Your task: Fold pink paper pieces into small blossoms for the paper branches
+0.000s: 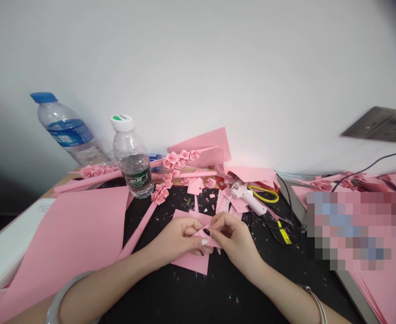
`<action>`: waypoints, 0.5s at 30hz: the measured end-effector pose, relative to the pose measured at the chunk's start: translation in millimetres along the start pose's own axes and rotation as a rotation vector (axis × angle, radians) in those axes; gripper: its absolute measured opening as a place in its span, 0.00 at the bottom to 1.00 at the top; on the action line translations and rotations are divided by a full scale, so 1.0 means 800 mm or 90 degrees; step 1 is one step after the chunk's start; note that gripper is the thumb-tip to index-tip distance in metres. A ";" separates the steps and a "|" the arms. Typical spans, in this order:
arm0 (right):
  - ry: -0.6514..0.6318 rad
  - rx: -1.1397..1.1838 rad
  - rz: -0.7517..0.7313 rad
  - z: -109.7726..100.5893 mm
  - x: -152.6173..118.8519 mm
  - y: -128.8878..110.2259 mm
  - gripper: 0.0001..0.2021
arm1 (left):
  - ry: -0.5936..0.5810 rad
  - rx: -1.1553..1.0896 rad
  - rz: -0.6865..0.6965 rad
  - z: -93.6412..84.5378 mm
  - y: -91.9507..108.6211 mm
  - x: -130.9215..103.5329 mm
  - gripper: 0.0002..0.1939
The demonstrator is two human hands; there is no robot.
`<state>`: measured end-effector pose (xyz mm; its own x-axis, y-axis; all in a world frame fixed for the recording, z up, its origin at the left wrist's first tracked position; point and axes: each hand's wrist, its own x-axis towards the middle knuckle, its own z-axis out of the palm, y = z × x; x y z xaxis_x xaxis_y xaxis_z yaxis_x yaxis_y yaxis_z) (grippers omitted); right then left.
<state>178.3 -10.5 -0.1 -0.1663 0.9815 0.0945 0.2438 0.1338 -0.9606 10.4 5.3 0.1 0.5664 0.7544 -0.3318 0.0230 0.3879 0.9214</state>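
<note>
Between my two hands is a small folded piece of pink paper, pinched from both sides. My left hand grips its left part with thumb and fingers. On the other side my right hand pinches the upper edge, its thumb close to the left thumb. Part of the folds is hidden behind the fingers. Beneath both hands lies a flat square of pink paper on the black work surface. Just beyond the right hand rests a pale pink glue gun, beside yellow-handled scissors.
Two bottles stand at the back left, a blue-capped bottle and a white-capped water bottle. Pink paper flowers on rolled stems lie behind the hands. A large pink sheet covers the left. Black cable and stacked pink paper occupy the right.
</note>
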 end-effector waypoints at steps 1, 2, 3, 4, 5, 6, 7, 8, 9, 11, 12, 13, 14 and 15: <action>-0.003 0.004 0.003 0.000 0.000 -0.001 0.07 | 0.003 0.000 -0.003 0.000 0.000 0.000 0.08; -0.006 0.009 0.009 0.001 0.000 -0.001 0.07 | 0.003 -0.001 -0.006 0.000 0.000 0.000 0.08; -0.010 0.013 0.017 0.001 0.001 -0.001 0.07 | 0.001 -0.002 -0.007 0.001 0.000 0.000 0.08; -0.014 0.017 0.026 0.001 0.001 -0.001 0.08 | 0.000 -0.001 -0.008 0.001 0.001 -0.001 0.07; -0.018 0.020 0.037 0.001 0.001 -0.001 0.08 | -0.001 0.001 -0.007 0.001 0.002 -0.001 0.07; -0.022 0.024 0.049 0.001 0.002 -0.001 0.08 | -0.003 0.003 -0.005 0.001 0.003 -0.001 0.07; -0.026 0.029 0.060 0.001 0.002 -0.001 0.08 | -0.005 0.005 -0.003 0.001 0.003 -0.002 0.07; -0.030 0.036 0.070 0.001 0.002 -0.001 0.08 | -0.008 0.005 0.000 0.001 0.003 -0.002 0.07; -0.034 0.045 0.082 0.002 0.002 -0.001 0.09 | -0.011 0.004 0.002 0.001 0.003 -0.002 0.07; -0.043 0.066 0.109 0.003 0.001 0.000 0.09 | -0.017 0.001 0.003 0.001 0.003 -0.003 0.07; -0.046 0.075 0.120 0.003 0.000 0.000 0.10 | -0.019 0.000 0.002 0.001 0.002 -0.003 0.07; -0.047 0.082 0.129 0.004 0.000 0.000 0.10 | -0.020 0.001 0.002 0.001 0.002 -0.003 0.07; -0.047 0.086 0.133 0.005 -0.001 0.000 0.10 | -0.021 0.002 0.002 0.001 0.002 -0.003 0.07; -0.046 0.088 0.133 0.005 -0.001 0.000 0.11 | -0.022 0.004 0.003 0.001 0.001 -0.003 0.07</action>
<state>174.6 -11.7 -1.3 -0.1944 0.9731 -0.1239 0.1486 -0.0956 -0.9843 9.4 3.7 2.0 0.5952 0.7372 -0.3198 0.0245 0.3811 0.9242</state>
